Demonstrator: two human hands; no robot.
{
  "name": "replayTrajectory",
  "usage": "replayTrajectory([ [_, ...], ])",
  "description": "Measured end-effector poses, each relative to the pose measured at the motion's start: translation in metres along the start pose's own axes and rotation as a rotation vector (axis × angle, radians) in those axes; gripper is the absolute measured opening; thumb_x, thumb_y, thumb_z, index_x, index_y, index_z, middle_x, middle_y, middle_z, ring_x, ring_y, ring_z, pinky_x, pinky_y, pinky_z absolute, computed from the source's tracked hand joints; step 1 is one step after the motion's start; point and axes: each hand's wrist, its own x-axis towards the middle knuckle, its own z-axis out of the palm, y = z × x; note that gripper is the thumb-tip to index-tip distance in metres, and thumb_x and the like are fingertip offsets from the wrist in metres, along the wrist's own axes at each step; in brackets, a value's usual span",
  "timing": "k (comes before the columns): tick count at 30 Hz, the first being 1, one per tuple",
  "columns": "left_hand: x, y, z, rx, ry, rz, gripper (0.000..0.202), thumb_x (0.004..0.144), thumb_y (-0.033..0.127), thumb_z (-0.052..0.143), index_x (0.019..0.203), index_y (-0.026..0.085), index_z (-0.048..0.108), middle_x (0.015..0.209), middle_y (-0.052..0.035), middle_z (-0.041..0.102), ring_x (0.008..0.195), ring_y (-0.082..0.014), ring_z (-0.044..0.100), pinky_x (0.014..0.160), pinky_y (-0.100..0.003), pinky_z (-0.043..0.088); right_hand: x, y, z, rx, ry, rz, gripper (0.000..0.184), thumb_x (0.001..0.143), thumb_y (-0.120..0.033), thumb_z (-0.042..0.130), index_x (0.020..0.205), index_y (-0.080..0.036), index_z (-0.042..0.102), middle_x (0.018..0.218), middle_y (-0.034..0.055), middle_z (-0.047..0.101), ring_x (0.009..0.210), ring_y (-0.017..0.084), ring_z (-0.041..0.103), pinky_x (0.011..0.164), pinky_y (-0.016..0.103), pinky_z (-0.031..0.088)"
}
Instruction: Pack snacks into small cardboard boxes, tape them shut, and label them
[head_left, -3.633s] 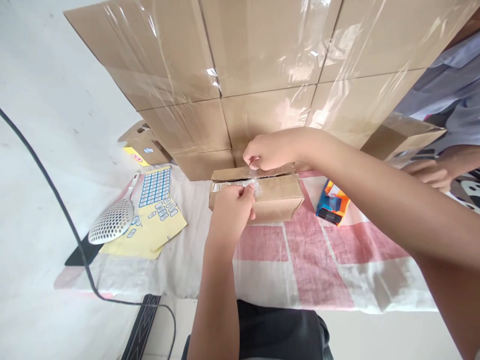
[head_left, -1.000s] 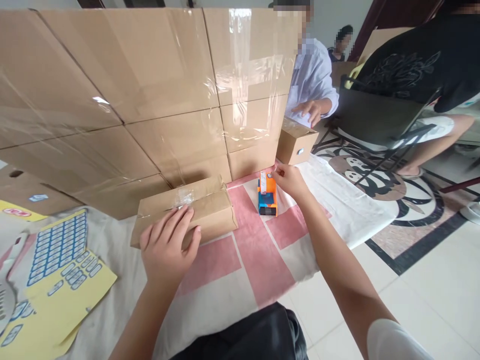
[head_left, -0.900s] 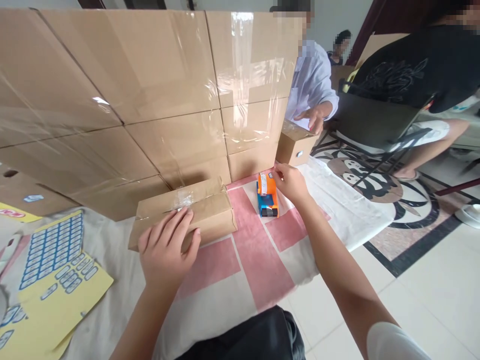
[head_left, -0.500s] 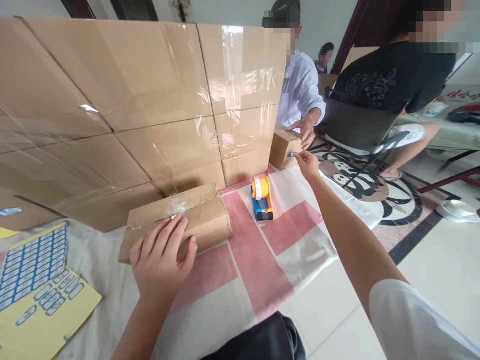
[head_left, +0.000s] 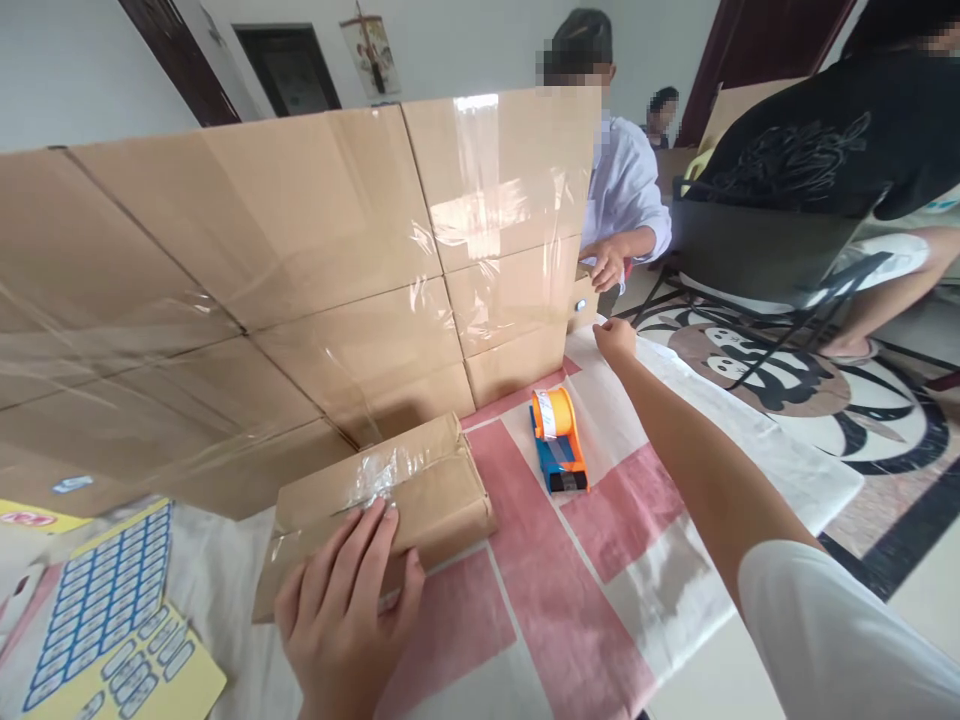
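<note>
My left hand (head_left: 345,610) lies open, fingers spread flat on the top of a small brown cardboard box (head_left: 420,480) with crumpled clear tape along its seam. My right hand (head_left: 615,338) is stretched far out, fingers curled, at the edge of the white cloth just below another small box (head_left: 581,300); what it holds, if anything, is hidden. An orange and blue tape dispenser (head_left: 559,445) stands on the cloth between my two arms, untouched.
A wall of taped cardboard boxes (head_left: 300,260) stands behind. A person in a light shirt (head_left: 626,190) has a hand (head_left: 606,268) on the far small box. Another person sits on a chair (head_left: 750,250) at right. A yellow sticker sheet (head_left: 105,620) lies at left.
My right hand left the tape dispenser and reached farther out to the small box by the other person. My left hand stayed on the near box. The view tilted up.
</note>
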Motion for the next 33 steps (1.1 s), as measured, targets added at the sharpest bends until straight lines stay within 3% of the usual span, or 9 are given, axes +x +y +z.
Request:
replayTrajectory([
  [6, 0.001, -0.001, -0.001, -0.022, -0.011, -0.004, 0.04, 0.085, 0.026, 0.072, 0.123, 0.013, 0.072, 0.114, -0.0112, 0.079, 0.096, -0.0307, 0.073, 0.086, -0.043, 0.043, -0.095, 0.003, -0.038, 0.113, -0.119, -0.233, 0.024, 0.092, -0.031, 0.06, 0.072, -0.018, 0.057, 0.069, 0.0009, 0.06, 0.065, 0.015, 0.053, 0.062, 0.029, 0.043],
  [10, 0.0, 0.003, -0.001, -0.044, 0.003, -0.065, 0.038, 0.084, 0.026, 0.072, 0.121, 0.016, 0.072, 0.115, -0.0089, 0.079, 0.097, -0.0293, 0.073, 0.085, -0.042, 0.041, -0.186, -0.019, -0.074, 0.261, -0.302, -0.755, 0.019, 0.091, -0.039, 0.066, 0.095, -0.021, 0.065, 0.093, 0.005, 0.07, 0.087, 0.021, 0.065, 0.083, 0.037, 0.054],
  [12, -0.003, 0.006, -0.002, -0.058, 0.014, -0.093, 0.038, 0.084, 0.025, 0.072, 0.121, 0.017, 0.071, 0.113, -0.0075, 0.079, 0.099, -0.0284, 0.072, 0.087, -0.041, 0.041, -0.226, -0.036, -0.072, 0.326, -0.524, -1.016, 0.054, 0.087, -0.047, 0.075, 0.133, -0.025, 0.057, 0.133, 0.0111, 0.064, 0.12, 0.029, 0.062, 0.104, 0.045, 0.051],
  [14, -0.006, 0.007, -0.005, -0.073, 0.022, -0.088, 0.037, 0.085, 0.024, 0.072, 0.121, 0.017, 0.07, 0.112, -0.007, 0.08, 0.1, -0.0276, 0.072, 0.088, -0.04, 0.041, -0.254, -0.052, -0.054, 0.316, -0.752, -1.196, 0.103, 0.079, -0.057, 0.082, 0.16, -0.029, 0.026, 0.164, 0.0142, 0.034, 0.151, 0.034, 0.037, 0.12, 0.052, 0.039],
  [17, -0.01, 0.005, -0.01, -0.105, 0.021, -0.064, 0.035, 0.087, 0.023, 0.071, 0.122, 0.018, 0.069, 0.113, -0.0066, 0.079, 0.102, -0.0263, 0.072, 0.089, -0.039, 0.041, -0.275, -0.067, -0.015, 0.333, -0.864, -1.328, 0.132, 0.073, -0.064, 0.084, 0.165, -0.031, -0.005, 0.173, 0.0137, -0.004, 0.161, 0.037, 0.0, 0.128, 0.058, 0.021],
  [19, -0.013, 0.002, -0.015, -0.131, 0.01, -0.056, 0.035, 0.089, 0.021, 0.07, 0.123, 0.019, 0.068, 0.116, -0.0065, 0.079, 0.106, -0.0254, 0.072, 0.091, -0.038, 0.041, -0.279, -0.071, 0.004, 0.405, -0.825, -1.311, 0.133, 0.075, -0.063, 0.082, 0.164, -0.03, -0.01, 0.172, 0.0149, -0.008, 0.161, 0.037, -0.004, 0.128, 0.061, 0.017],
  [23, -0.024, 0.002, -0.024, -0.152, 0.02, -0.026, 0.036, 0.089, 0.017, 0.071, 0.124, 0.021, 0.067, 0.119, -0.0063, 0.078, 0.113, -0.0243, 0.071, 0.1, -0.037, 0.043, -0.293, -0.065, 0.008, 0.529, -0.67, -1.294, 0.121, 0.069, -0.058, 0.084, 0.162, -0.028, 0.011, 0.158, 0.0178, 0.022, 0.153, 0.037, 0.022, 0.126, 0.061, 0.025],
  [28, -0.059, 0.013, -0.037, -0.02, 0.287, -0.071, 0.048, 0.078, 0.015, 0.08, 0.124, 0.019, 0.066, 0.122, -0.016, 0.074, 0.12, -0.0322, 0.066, 0.102, -0.045, 0.05, -0.324, -0.047, -0.02, 0.72, -0.295, -1.215, 0.097, 0.064, -0.054, 0.086, 0.144, -0.03, 0.037, 0.137, 0.0134, 0.041, 0.136, 0.036, 0.043, 0.117, 0.06, 0.038],
  [33, -0.093, 0.012, -0.045, -0.093, 0.232, -0.242, 0.057, 0.079, 0.014, 0.077, 0.134, 0.015, 0.061, 0.125, -0.021, 0.07, 0.12, -0.0348, 0.066, 0.101, -0.051, 0.053, -0.318, -0.018, -0.069, 0.812, 0.11, -0.99, 0.08, 0.072, -0.062, 0.077, 0.136, -0.029, 0.042, 0.132, 0.0118, 0.048, 0.13, 0.036, 0.048, 0.113, 0.061, 0.04],
])
